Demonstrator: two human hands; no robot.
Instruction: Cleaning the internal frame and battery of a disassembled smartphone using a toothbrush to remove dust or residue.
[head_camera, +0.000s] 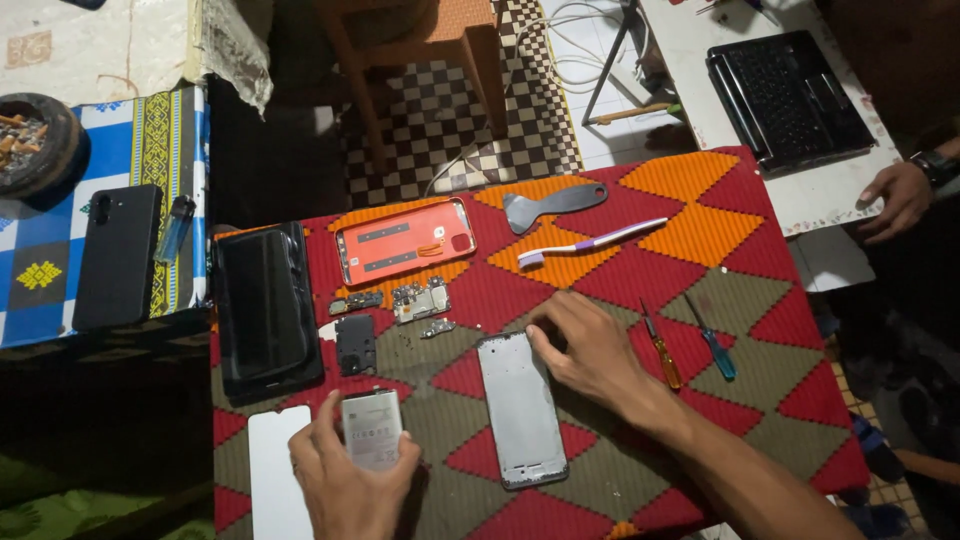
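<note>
Silvery flat battery in left hand

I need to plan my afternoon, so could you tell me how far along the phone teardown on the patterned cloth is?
Done: the orange back cover is off, and the circuit board and small black parts lie loose. In hand: the left hand holds the battery, and the right hand rests on the bare metal frame. Left: everything is still apart; the screwdrivers, plastic pry tool and toothbrush lie untouched.

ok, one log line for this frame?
left hand: holds flat grey phone battery | right hand: fingertips on grey metal phone frame | nearby: orange phone back cover, orange-handled screwdriver
</note>
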